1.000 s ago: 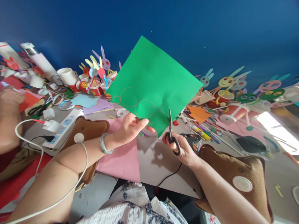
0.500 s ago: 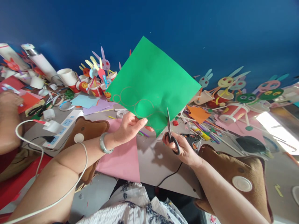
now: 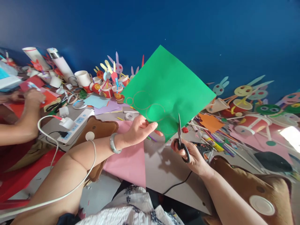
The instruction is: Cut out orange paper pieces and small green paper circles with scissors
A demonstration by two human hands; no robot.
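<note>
My left hand (image 3: 145, 128) pinches the lower edge of a green paper sheet (image 3: 168, 78), thumb in front and fingers behind. The sheet is raised above the table, one corner pointing up. Several circle outlines are drawn along its lower left edge. My right hand (image 3: 191, 154) grips black-handled scissors (image 3: 180, 134) with the blades pointing up. Those blades overlap the sheet's lower right part; whether they are cutting into it I cannot tell.
Pink paper (image 3: 127, 156) lies under my left forearm. A power strip (image 3: 78, 123) with a white cable stands to the left, near another person's hand (image 3: 35, 96). Paper-cup rabbits (image 3: 245, 92) line the back. Pens (image 3: 225, 143) and a brown cushion (image 3: 253, 181) are at right.
The whole scene has shifted right and slightly down as the view turned left. More of the other person's arms and hands shows. My hold on paper and scissors looks the same.
</note>
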